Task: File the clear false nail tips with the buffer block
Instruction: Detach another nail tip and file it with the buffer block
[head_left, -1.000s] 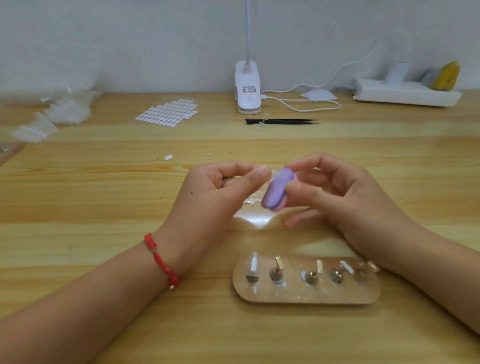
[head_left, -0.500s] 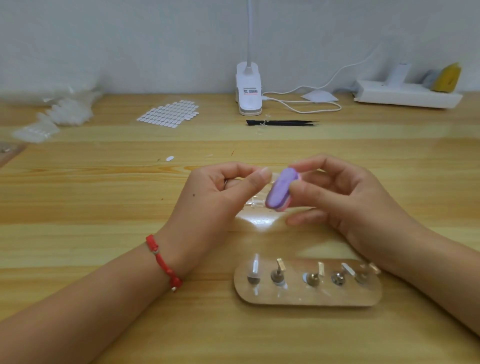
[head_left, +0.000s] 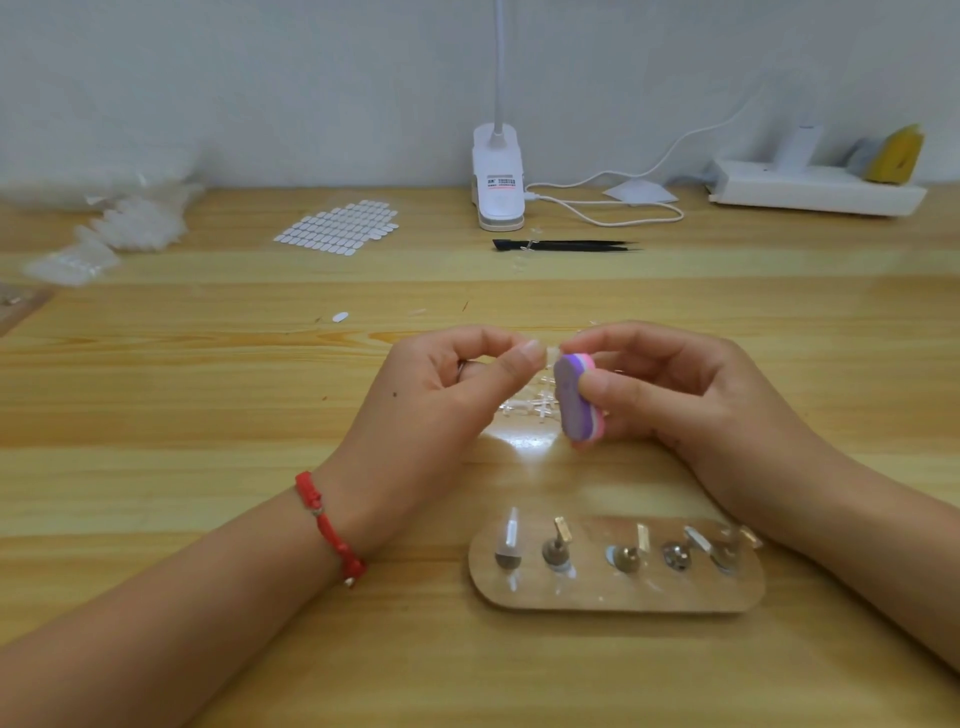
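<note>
1. At the centre of the wooden table (head_left: 208, 415), the left hand (head_left: 447, 395) pinches a clear false nail tip (head_left: 551, 356) between thumb and forefinger.
2. The right hand (head_left: 691, 405) grips a purple-and-pink buffer block (head_left: 574, 397) held on edge, and the block's upper end meets the tip.
3. Loose clear tips (head_left: 524, 405) lie on the table beneath both hands.
4. A wooden peg stand (head_left: 597, 597) sits at 6 o'clock from the block. A clip lamp (head_left: 497, 182) stands at 12 o'clock, with black tweezers (head_left: 566, 245) just in front of it.

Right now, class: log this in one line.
left hand: pinches clear nail tip | right hand: holds buffer block | tip at block's top end
</note>
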